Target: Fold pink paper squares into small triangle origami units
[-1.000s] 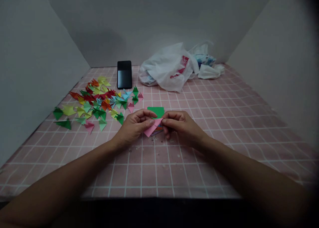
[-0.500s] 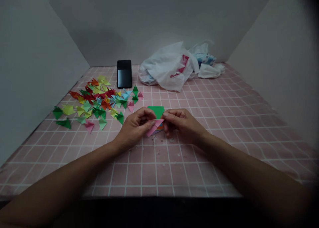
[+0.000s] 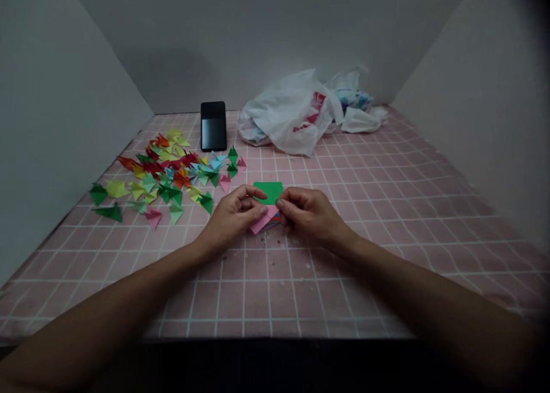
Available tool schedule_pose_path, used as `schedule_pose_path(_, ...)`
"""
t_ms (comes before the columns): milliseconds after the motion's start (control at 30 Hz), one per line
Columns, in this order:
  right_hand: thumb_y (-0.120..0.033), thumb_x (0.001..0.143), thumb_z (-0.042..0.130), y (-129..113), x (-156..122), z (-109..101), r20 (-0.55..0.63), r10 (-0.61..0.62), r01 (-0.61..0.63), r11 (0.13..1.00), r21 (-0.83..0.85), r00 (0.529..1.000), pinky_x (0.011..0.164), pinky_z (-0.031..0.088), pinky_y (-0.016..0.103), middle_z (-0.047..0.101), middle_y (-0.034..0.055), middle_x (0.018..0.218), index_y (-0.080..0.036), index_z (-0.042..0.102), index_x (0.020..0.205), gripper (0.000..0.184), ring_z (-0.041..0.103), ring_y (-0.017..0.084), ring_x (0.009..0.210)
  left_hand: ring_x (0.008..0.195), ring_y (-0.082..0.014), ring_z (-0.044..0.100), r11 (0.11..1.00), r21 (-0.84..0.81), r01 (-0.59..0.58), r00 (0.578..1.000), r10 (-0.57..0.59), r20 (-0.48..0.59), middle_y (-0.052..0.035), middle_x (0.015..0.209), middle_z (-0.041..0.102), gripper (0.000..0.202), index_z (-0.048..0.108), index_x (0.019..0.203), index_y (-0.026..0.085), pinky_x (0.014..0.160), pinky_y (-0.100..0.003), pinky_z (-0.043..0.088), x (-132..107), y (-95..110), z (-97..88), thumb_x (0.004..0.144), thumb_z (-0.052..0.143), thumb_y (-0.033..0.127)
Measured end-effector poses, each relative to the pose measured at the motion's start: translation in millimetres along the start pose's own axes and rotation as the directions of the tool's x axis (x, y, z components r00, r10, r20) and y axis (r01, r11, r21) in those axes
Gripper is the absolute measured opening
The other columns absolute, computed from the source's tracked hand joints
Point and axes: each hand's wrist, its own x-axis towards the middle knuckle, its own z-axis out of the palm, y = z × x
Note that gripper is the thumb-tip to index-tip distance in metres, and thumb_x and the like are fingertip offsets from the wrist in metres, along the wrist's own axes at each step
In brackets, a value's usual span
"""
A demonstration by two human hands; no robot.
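Note:
My left hand (image 3: 230,218) and my right hand (image 3: 307,212) meet at the middle of the table, both pinching a small folded pink paper (image 3: 262,220) between thumbs and fingertips. Just behind the hands lies a small stack of coloured paper squares with a green sheet (image 3: 270,190) on top. A scatter of several folded paper triangles (image 3: 165,172), red, yellow, green, blue and pink, spreads over the table to the left of my left hand.
A pink checked tablecloth (image 3: 387,181) covers the table. A black phone (image 3: 213,125) stands at the back. Crumpled white plastic bags (image 3: 296,115) lie at the back right. Grey walls (image 3: 51,106) close in on left, back and right. Small crumbs lie below my hands.
My fingers have shifted slightly on the pink paper, pressing it closer together; the hands stay in the same place.

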Motion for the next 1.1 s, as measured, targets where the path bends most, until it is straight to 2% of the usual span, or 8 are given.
schedule_pose_path(133,-0.028,0.090,0.056,-1.2,-2.8,1.2,-0.056,-0.104,0.096,0.987,-0.127,0.993,0.051,0.037,0.025,0.056,-0.0025,0.054,-0.020,0.054,0.063,0.028,0.050,0.011,0.051,0.057,-0.0085,0.049,0.999,-0.005,0.052,0.998,-0.052,-0.018,0.0030,0.067,0.059,0.031,0.065,0.085,0.015,0.055,-0.021,0.035,-0.4,0.5,1.2,0.077,0.079,0.042)
schedule_pose_path(233,-0.030,0.089,0.058,-1.6,-3.5,1.6,-0.031,-0.065,0.062,0.996,-0.066,0.997,0.051,0.039,0.025,0.057,-0.0021,0.055,-0.020,0.054,0.063,0.028,0.052,0.011,0.051,0.055,-0.0084,0.046,0.998,0.021,0.060,0.998,-0.059,-0.029,0.0030,0.063,0.056,0.033,0.065,0.075,0.015,0.053,-0.022,0.032,-0.4,1.2,0.9,0.078,0.079,0.045)
schedule_pose_path(367,-0.042,0.089,0.061,-1.7,-2.9,0.8,0.063,0.066,-0.079,0.972,0.221,0.996,0.050,0.045,0.025,0.061,-0.0017,0.058,-0.020,0.058,0.068,0.031,0.056,0.011,0.049,0.057,-0.0087,0.045,0.999,0.020,0.043,0.996,-0.041,-0.078,0.0026,0.065,0.057,0.035,0.066,0.077,0.015,0.054,-0.022,0.033,0.9,0.6,-1.2,0.077,0.080,0.047)
schedule_pose_path(467,-0.042,0.083,0.068,-0.7,-2.1,0.4,0.117,0.085,-0.120,0.932,0.341,0.990,0.050,0.049,0.026,0.063,-0.0025,0.060,-0.019,0.062,0.077,0.024,0.058,0.012,0.049,0.057,-0.0088,0.046,0.999,-0.008,0.045,0.993,-0.046,-0.106,0.0025,0.066,0.057,0.035,0.066,0.077,0.015,0.054,-0.022,0.033,1.6,-1.7,-2.7,0.079,0.078,0.047)
schedule_pose_path(567,-0.037,0.079,0.072,1.2,-1.7,1.1,0.118,0.098,-0.136,0.916,0.377,0.988,0.048,0.050,0.025,0.063,-0.0037,0.060,-0.019,0.063,0.082,0.020,0.059,0.012,0.049,0.059,-0.0088,0.047,0.995,-0.069,0.070,0.993,-0.076,-0.091,0.0018,0.067,0.058,0.032,0.066,0.078,0.015,0.055,-0.022,0.034,2.1,-5.0,-3.0,0.080,0.078,0.044)
schedule_pose_path(667,-0.033,0.078,0.072,2.1,-1.9,2.1,0.103,0.118,-0.148,0.914,0.378,0.988,0.047,0.049,0.023,0.063,-0.0039,0.059,-0.019,0.062,0.079,0.017,0.058,0.011,0.047,0.061,-0.0081,0.049,0.992,-0.105,0.063,0.994,-0.072,-0.077,0.0018,0.070,0.060,0.029,0.067,0.079,0.015,0.057,-0.021,0.035,2.7,-6.5,-2.6,0.078,0.080,0.040)
schedule_pose_path(867,-0.031,0.076,0.070,-1.2,-2.7,2.9,0.090,0.166,-0.187,0.912,0.365,0.982,0.046,0.048,0.023,0.061,-0.0040,0.055,-0.019,0.062,0.075,0.014,0.057,0.010,0.045,0.072,-0.0116,0.060,0.998,-0.062,-0.018,0.999,0.015,-0.050,0.0002,0.079,0.069,0.026,0.072,0.089,0.018,0.065,-0.022,0.044,2.3,-4.1,-0.3,0.074,0.084,0.035)
schedule_pose_path(1100,-0.028,0.075,0.069,-3.6,-4.1,4.7,0.100,0.199,-0.222,0.893,0.390,0.975,0.045,0.047,0.022,0.061,-0.0039,0.054,-0.019,0.061,0.073,0.013,0.056,0.010,0.044,0.074,-0.0124,0.062,0.999,-0.010,-0.053,0.998,0.053,-0.021,-0.0015,0.081,0.072,0.025,0.075,0.087,0.017,0.068,-0.024,0.046,2.8,-4.9,-1.0,0.075,0.084,0.036)
